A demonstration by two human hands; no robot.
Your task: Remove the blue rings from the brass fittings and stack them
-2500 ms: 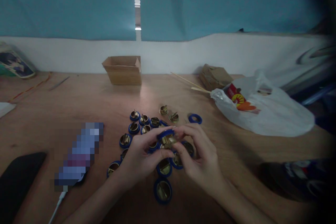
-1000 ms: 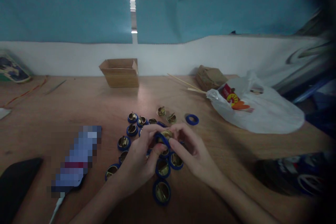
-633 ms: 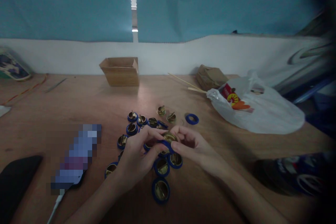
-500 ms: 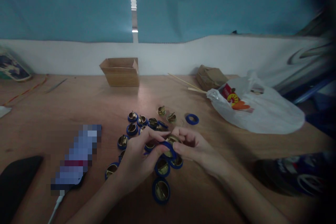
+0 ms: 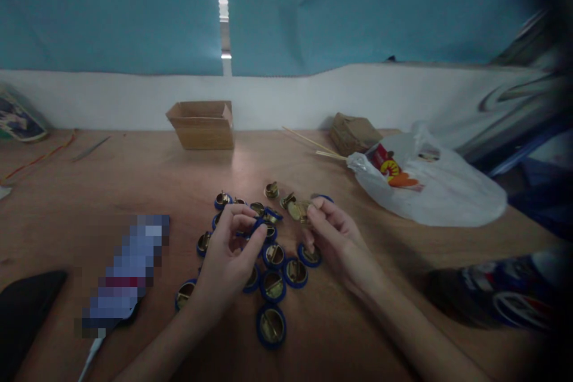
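Observation:
Above the wooden table, my left hand (image 5: 230, 250) is closed, pinching a blue ring (image 5: 258, 225) that its fingers mostly cover. A brass-coloured round pin back (image 5: 296, 210) is held between the thumb and fingers of my right hand (image 5: 338, 239). Below and between the hands lie several brass-coloured pin backs seated in blue rings, the nearest one (image 5: 271, 326) at the front of the group. Two pin backs without rings, one of them (image 5: 271, 190) farther back, lie behind the group. A loose blue ring (image 5: 325, 198) is partly hidden behind my right hand.
A cardboard box (image 5: 203, 131) stands at the back. To the right are a brown paper packet (image 5: 353, 133), thin sticks (image 5: 308, 142), a white plastic bag (image 5: 456, 191) and a dark bottle (image 5: 487, 295). A phone (image 5: 129, 274) with a cable (image 5: 92, 349) lies left, near a black object (image 5: 31, 310).
My hands were together over a blue ring and the pin back; now they are apart, the ring staying left and the pin back moving right. The view has shifted slightly.

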